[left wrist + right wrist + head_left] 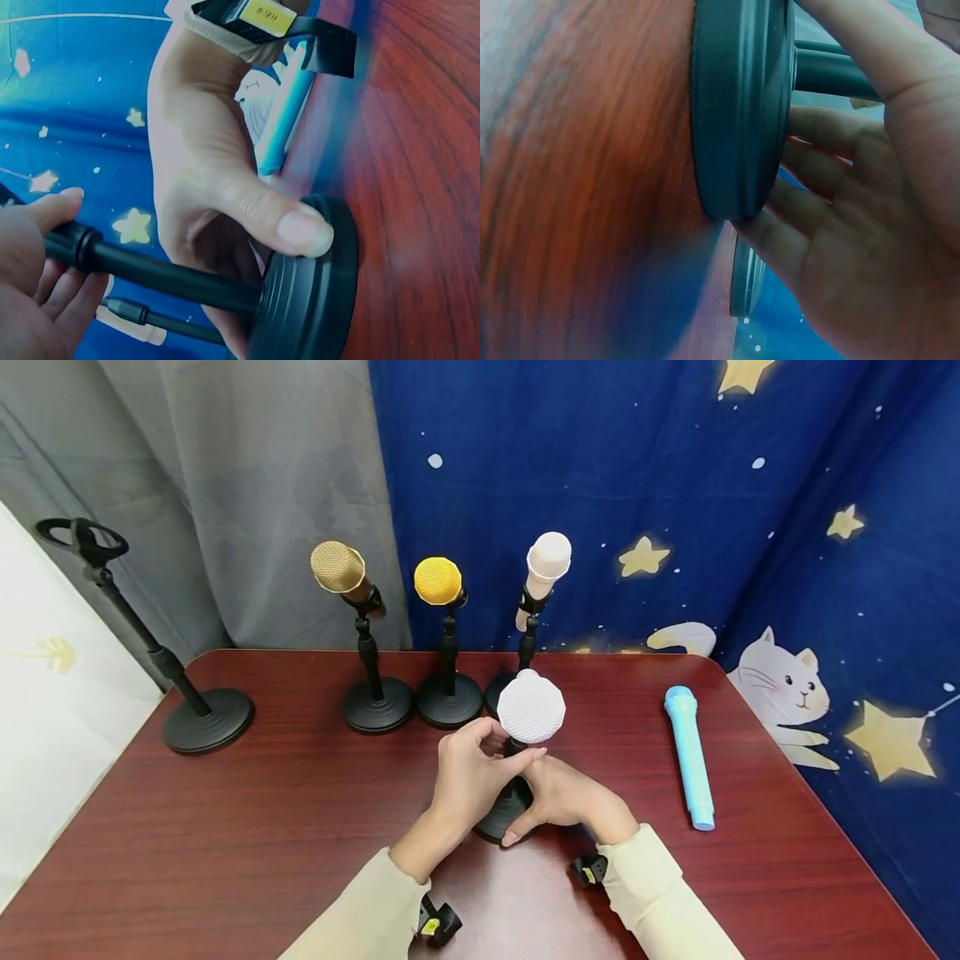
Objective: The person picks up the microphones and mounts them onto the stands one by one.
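A black microphone stand (172, 281) stands before me on the table, with the round white head of a microphone (531, 708) at its top. My left hand (468, 772) holds the upper part of its pole, thumb and fingers around it just under the white head. Lower down, my right hand (566, 797) grips the round black base (742, 112). Its thumb presses on the near rim, as the left wrist view shows, while the other fingers reach around the far edge. Most of the microphone's body is hidden under its head.
Behind stand three more stands holding a gold microphone (339, 568), a yellow microphone (438, 582) and a white microphone (548, 560). A bare stand (206, 720) is at the left. A light blue microphone (690, 760) lies on the red-brown table (300, 843) at the right.
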Motion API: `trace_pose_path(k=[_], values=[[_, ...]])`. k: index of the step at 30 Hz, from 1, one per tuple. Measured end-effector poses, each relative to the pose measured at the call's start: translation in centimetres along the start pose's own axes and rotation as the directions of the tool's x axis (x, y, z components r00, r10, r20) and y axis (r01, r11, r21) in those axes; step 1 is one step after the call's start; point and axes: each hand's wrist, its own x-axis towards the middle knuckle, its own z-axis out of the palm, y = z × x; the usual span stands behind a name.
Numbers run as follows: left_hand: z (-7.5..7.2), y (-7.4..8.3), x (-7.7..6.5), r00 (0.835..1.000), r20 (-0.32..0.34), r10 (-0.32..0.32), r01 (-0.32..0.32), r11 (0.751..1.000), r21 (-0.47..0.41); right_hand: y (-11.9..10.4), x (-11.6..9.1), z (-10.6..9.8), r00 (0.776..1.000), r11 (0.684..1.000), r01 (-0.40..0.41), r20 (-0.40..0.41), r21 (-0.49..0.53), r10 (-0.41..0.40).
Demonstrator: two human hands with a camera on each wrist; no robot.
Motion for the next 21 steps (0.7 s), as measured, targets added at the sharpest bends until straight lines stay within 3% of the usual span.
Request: trace_pose_path(k=[9, 13, 14, 16, 21], values=[[-0.5, -0.6, 0.7, 0.988, 0.132, -0.077, 0.087, 0.994, -0.07, 0.0, -0.1, 0.1, 0.999, 0.999, -0.035, 0.02, -0.014, 0.036], [-0.8, -0.9, 1.1, 0.963, 0.262, -0.068, 0.08, 0.996, -0.037, -0.1, -0.2, 0.1, 0.999, 0.999, -0.042, 0.019, -0.027, 0.042], [-1.0, -1.0, 1.2, 0.947, 0.316, -0.06, 0.068, 0.998, -0.015, -0.1, -0.2, 0.1, 0.999, 0.998, -0.041, 0.018, -0.037, 0.041], [-1.5, -1.4, 1.5, 0.898, 0.436, -0.05, 0.03, 0.998, 0.052, -0.3, -0.2, 0.0, 0.999, 0.998, -0.034, 0.017, -0.057, 0.035], [-2.8, -2.7, 1.9, 0.727, 0.678, -0.107, -0.088, 0.965, 0.246, -1.0, -0.2, 0.1, 0.998, 0.987, -0.058, 0.001, -0.147, 0.059]])
